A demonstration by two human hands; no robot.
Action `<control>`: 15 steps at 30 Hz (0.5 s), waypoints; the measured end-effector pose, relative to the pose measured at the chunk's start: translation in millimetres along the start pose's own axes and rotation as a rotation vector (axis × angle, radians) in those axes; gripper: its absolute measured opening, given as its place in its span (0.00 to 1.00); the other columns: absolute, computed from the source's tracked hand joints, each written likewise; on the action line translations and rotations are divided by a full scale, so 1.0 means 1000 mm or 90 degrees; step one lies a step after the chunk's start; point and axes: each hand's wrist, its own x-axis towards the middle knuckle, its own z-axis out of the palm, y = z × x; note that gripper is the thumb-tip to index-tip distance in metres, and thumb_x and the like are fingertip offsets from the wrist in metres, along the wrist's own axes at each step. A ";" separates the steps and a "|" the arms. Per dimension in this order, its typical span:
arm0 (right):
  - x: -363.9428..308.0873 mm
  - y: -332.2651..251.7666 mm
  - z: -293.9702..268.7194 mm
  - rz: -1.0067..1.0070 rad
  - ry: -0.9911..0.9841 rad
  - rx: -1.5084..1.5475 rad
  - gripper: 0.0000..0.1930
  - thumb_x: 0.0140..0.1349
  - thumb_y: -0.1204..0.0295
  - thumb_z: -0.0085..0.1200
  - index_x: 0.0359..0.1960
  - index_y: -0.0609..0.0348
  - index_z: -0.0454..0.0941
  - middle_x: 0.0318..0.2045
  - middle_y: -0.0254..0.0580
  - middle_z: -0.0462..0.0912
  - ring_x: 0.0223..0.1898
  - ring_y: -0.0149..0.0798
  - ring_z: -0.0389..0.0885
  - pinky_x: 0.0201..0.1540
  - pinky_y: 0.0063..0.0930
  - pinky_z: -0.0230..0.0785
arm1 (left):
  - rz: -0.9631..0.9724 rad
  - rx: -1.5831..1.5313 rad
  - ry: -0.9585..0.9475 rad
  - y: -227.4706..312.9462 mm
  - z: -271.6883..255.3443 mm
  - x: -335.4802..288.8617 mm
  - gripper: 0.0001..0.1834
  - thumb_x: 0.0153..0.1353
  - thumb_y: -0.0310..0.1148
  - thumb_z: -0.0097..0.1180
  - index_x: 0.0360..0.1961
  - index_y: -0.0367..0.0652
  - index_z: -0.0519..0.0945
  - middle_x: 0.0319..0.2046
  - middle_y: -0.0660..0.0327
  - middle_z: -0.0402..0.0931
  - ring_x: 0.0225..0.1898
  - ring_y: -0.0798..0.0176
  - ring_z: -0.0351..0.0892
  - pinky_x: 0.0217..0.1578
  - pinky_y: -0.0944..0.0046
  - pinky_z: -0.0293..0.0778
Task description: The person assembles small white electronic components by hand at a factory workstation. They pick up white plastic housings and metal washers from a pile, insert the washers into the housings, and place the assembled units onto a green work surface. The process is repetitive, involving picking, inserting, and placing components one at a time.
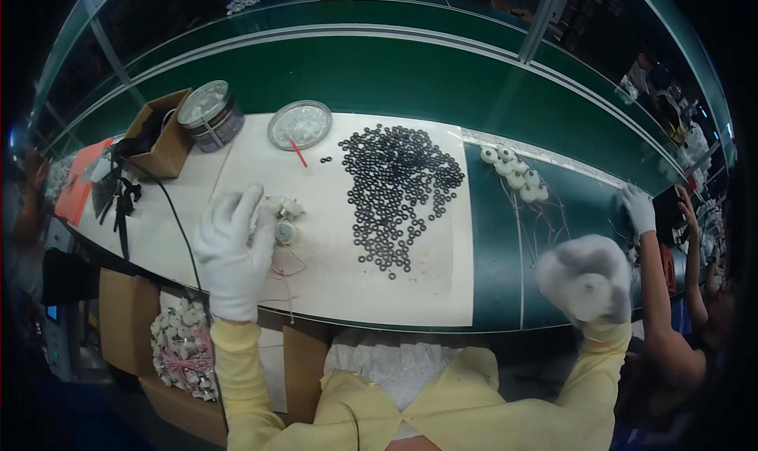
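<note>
My left hand (229, 250), in a white glove, rests over the white board with its fingers loosely curved and the thumb apart. Right beside its thumb lie a few small white motor-like parts (286, 231) with pink wires trailing toward the table's front edge. I see nothing clearly gripped in this hand. My right hand (586, 281), also gloved in white, is smeared by motion above the green mat. Something round and pale shows at its palm, too blurred to name. Many small black rings (399, 187) lie spread across the board between my hands.
Behind the rings sit a round clear dish (300, 125) with a red stick, a tub (210, 116) and a cardboard box (163, 133). White round parts (515, 172) with wires lie on the mat. A co-worker's gloved hand (638, 209) reaches in at right. Below left, a carton (126, 321) holds more wired parts.
</note>
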 end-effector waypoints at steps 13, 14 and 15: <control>0.041 0.116 -0.031 0.060 -0.198 -0.775 0.13 0.66 0.64 0.61 0.48 0.57 0.84 0.30 0.45 0.88 0.28 0.47 0.88 0.32 0.36 0.77 | 0.128 0.014 -0.257 0.030 0.029 -0.017 0.12 0.56 0.37 0.67 0.42 0.51 0.84 0.33 0.62 0.80 0.47 0.51 0.81 0.46 0.48 0.73; 0.045 0.117 -0.030 0.093 -0.173 -0.710 0.13 0.66 0.65 0.60 0.48 0.57 0.84 0.31 0.47 0.89 0.30 0.48 0.88 0.34 0.35 0.79 | 0.128 -0.003 -0.271 0.030 0.025 -0.021 0.13 0.56 0.36 0.67 0.44 0.51 0.84 0.34 0.62 0.81 0.47 0.52 0.81 0.46 0.48 0.73; 0.050 0.117 -0.027 0.178 -0.120 -0.603 0.13 0.68 0.68 0.59 0.49 0.62 0.84 0.33 0.46 0.90 0.33 0.41 0.90 0.40 0.30 0.80 | 0.121 -0.012 -0.247 0.031 0.024 -0.027 0.14 0.56 0.36 0.67 0.44 0.51 0.84 0.36 0.62 0.81 0.48 0.51 0.80 0.47 0.48 0.73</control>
